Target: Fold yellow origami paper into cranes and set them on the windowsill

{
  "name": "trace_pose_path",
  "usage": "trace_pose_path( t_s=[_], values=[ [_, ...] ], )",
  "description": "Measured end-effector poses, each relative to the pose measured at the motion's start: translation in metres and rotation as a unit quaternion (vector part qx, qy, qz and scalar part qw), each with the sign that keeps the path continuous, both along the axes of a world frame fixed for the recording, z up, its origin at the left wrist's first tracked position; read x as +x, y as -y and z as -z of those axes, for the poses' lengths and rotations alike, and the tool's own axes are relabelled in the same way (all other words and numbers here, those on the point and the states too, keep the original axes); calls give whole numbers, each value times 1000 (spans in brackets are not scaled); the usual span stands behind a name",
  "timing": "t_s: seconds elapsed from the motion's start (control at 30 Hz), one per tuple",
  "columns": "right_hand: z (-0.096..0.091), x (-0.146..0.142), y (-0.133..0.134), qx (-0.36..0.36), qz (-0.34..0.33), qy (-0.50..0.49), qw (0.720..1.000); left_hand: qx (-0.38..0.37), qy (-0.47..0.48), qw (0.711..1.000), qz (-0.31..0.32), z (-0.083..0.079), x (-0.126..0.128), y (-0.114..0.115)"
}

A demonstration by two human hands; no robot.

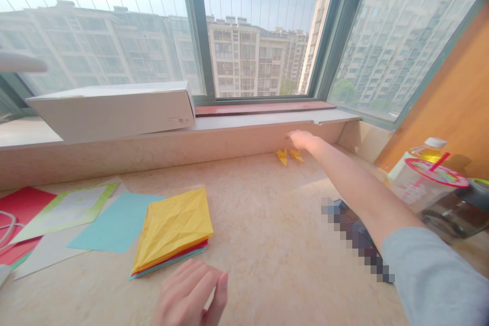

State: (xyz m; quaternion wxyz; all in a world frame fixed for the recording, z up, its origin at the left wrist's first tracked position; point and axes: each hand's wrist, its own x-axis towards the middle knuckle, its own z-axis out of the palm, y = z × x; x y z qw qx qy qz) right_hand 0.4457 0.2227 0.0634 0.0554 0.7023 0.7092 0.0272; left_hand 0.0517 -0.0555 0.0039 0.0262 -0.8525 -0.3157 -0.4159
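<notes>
My right hand (300, 139) reaches far forward to the back of the stone-patterned ledge, beside its low wall. Just under it is a small folded yellow paper crane (296, 156). Its fingers are small and blurred, and I cannot make out whether they grip the crane. A second yellow paper crane (282, 157) stands immediately to the left. My left hand (193, 293) is low in front with fingers loosely bent, thumb apart and nothing visible in it. Nearest to it lies a stack of folded paper (175, 226), yellow on top with red and blue layers below.
Flat sheets lie at left, including a blue sheet (114, 223) and a red sheet (28, 204). A long white box (126, 112) sits on the raised sill. At right are a lidded cup with a straw (424, 183), a bottle (431, 150) and a pixelated dark object (355, 237) beneath my right forearm.
</notes>
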Motion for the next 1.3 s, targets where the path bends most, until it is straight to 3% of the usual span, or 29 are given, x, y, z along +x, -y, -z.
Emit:
trace_pose_path(
  t_s=[0.17, 0.33, 0.43, 0.53, 0.63, 0.77, 1.0, 1.3],
  values=[
    [-23, -30, 30, 61, -40, 19, 997, 11, -10, 1000, -18, 4, -1, -4],
    [-17, -106, 95, 93, -151, 12, 984, 42, -34, 998, -39, 8, -5, -12],
    [2, -161, 157, 148, -336, -3, 930, 39, -63, 995, -68, 5, -10, -19],
    [21, -210, 215, 181, -432, -30, 883, 2, -126, 984, -127, 4, -19, -31],
    [34, -239, 244, 225, -411, -100, 878, -36, -181, 967, -178, 9, -32, -48],
    [48, -244, 243, 226, -328, -208, 893, -105, -221, 936, -254, 18, -50, -64],
    [79, -224, 245, 166, -193, -390, 885, -176, -217, 935, -217, 17, -56, -64],
    [85, -221, 241, 137, -167, -444, 869, -214, -193, 935, -209, 2, -47, -51]
  ],
)
